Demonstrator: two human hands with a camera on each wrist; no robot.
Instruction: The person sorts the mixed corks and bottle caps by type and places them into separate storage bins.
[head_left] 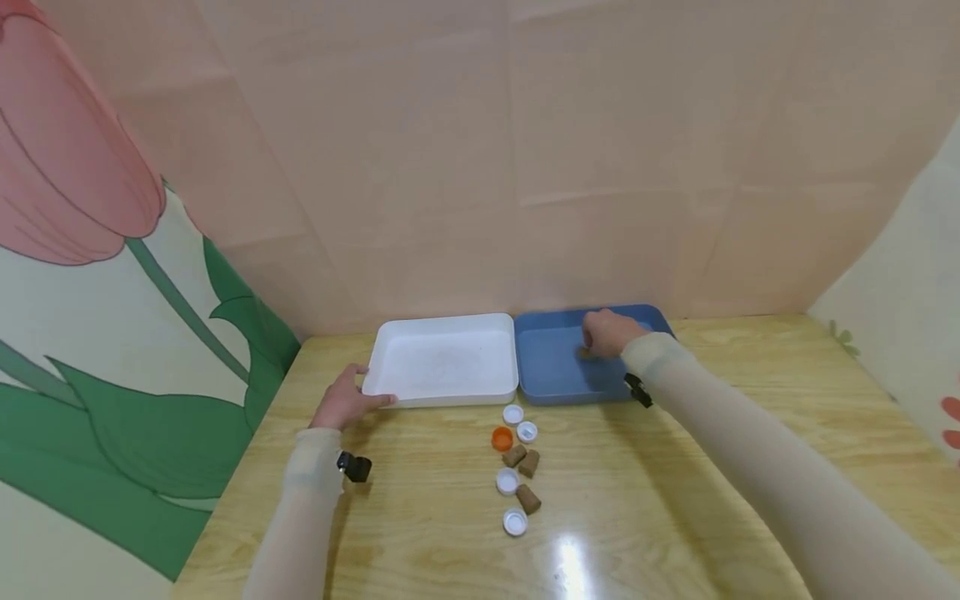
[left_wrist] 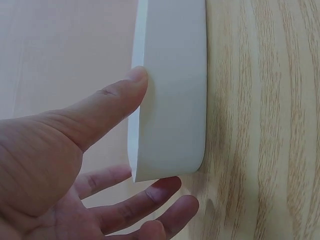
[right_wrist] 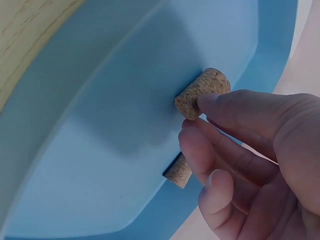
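Note:
In the head view my left hand (head_left: 345, 403) is at the near-left corner of a white tray (head_left: 450, 400). The left wrist view has its thumb (left_wrist: 117, 100) straight against the front rim, with the other fingers spread loosely about the side wall. My right hand (head_left: 609, 332) reaches into a blue tray (head_left: 543, 393) beside the white one. Up close, its thumb and fingers pinch a cork (right_wrist: 214, 82) just over or on the tray floor; whether the cork touches it I cannot tell. A second cork (right_wrist: 178, 173) lies in the blue tray, partly behind the fingers.
On the wooden table (head_left: 420, 517), in front of the trays, lie several white caps (head_left: 507, 481), an orange cap (head_left: 502, 439) and three corks (head_left: 528, 499). A pinkish cloth backdrop (head_left: 450, 208) rises behind the trays.

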